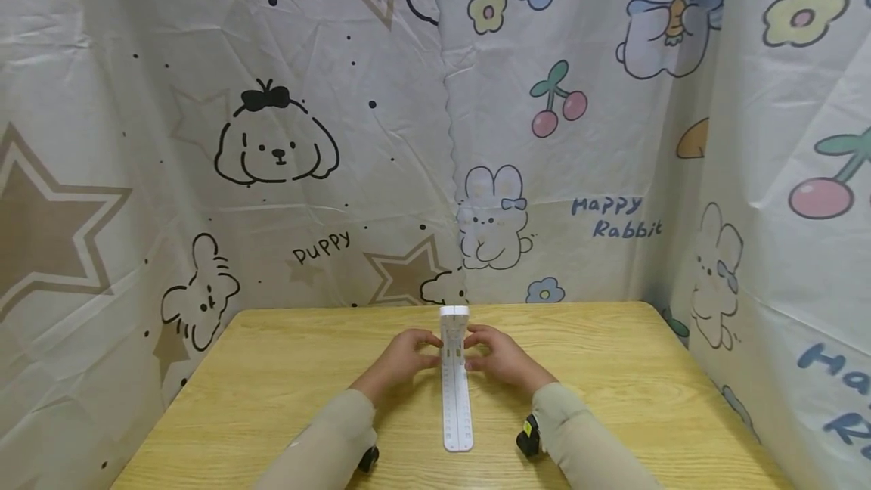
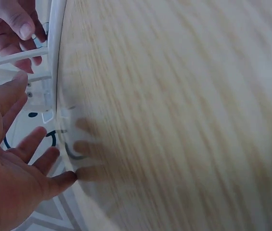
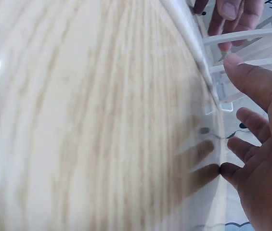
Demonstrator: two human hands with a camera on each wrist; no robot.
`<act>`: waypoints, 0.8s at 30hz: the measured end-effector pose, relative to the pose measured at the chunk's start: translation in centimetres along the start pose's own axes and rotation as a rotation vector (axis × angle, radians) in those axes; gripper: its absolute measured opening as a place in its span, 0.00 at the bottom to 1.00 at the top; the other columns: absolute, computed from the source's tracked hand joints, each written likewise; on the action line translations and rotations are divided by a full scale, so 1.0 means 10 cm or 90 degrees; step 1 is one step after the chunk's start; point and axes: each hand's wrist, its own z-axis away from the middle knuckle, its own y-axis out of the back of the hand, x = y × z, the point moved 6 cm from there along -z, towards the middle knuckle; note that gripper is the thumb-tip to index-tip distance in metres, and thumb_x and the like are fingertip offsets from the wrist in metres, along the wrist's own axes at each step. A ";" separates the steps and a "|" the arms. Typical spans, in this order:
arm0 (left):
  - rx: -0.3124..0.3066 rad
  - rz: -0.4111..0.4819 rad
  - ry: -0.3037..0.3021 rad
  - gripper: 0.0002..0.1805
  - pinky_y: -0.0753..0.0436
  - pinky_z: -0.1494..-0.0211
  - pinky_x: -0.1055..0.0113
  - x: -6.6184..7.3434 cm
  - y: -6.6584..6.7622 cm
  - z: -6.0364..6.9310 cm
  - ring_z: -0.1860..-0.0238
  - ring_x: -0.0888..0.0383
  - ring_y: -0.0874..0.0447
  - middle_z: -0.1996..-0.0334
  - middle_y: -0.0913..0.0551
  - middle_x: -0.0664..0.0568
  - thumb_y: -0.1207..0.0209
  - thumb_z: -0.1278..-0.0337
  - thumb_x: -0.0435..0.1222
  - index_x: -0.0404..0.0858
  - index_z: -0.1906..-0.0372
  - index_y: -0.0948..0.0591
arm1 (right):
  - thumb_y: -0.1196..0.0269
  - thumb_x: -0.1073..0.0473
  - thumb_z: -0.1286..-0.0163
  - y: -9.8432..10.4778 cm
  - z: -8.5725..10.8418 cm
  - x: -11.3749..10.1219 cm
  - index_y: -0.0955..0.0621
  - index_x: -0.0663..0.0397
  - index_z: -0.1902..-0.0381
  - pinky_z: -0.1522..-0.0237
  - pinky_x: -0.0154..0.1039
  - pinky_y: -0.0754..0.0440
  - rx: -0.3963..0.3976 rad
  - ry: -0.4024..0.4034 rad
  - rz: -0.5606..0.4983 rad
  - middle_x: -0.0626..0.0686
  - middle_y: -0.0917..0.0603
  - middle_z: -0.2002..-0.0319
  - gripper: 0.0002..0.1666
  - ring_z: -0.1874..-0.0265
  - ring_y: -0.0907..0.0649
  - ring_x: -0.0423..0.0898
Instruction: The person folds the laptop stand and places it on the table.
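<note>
A white plastic folding stand is at mid-table, its long flat base running toward me and an upright part at its far end. Rows of small marks line the base. My left hand is at the stand's left side, fingers spread and thumb near a strut. Opposite it, my right hand has its fingers loosely spread at the right side. In the left wrist view slim white struts rise from the base between the hands. Whether the fingertips touch the stand, I cannot tell.
The wood-grain table carries the stand. Patterned curtains with cartoon animals enclose its back and sides. Black wrist cameras, one at the right sleeve, sit close to the tabletop.
</note>
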 end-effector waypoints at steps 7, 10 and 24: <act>0.000 -0.046 -0.058 0.12 0.38 0.24 0.37 0.12 -0.10 -0.12 0.29 0.33 0.32 0.32 0.26 0.34 0.27 0.46 0.32 0.37 0.55 0.12 | 0.25 0.60 0.38 0.00 -0.08 0.09 0.13 0.46 0.56 0.22 0.62 0.43 -0.019 0.003 0.019 0.57 0.31 0.25 0.13 0.24 0.36 0.63; -0.002 -0.046 -0.077 0.10 0.36 0.24 0.38 0.13 -0.14 -0.15 0.30 0.35 0.30 0.33 0.24 0.36 0.26 0.49 0.29 0.36 0.60 0.12 | 0.24 0.61 0.40 -0.03 -0.10 0.09 0.13 0.48 0.58 0.23 0.62 0.41 -0.023 0.019 0.019 0.58 0.28 0.26 0.12 0.25 0.33 0.62; 0.009 -0.135 -0.076 0.04 0.28 0.27 0.45 0.06 -0.11 -0.13 0.34 0.39 0.22 0.36 0.19 0.40 0.26 0.52 0.29 0.37 0.70 0.11 | 0.23 0.66 0.45 -0.11 -0.14 0.01 0.14 0.55 0.67 0.24 0.60 0.37 -0.008 0.058 0.047 0.60 0.24 0.30 0.10 0.28 0.30 0.63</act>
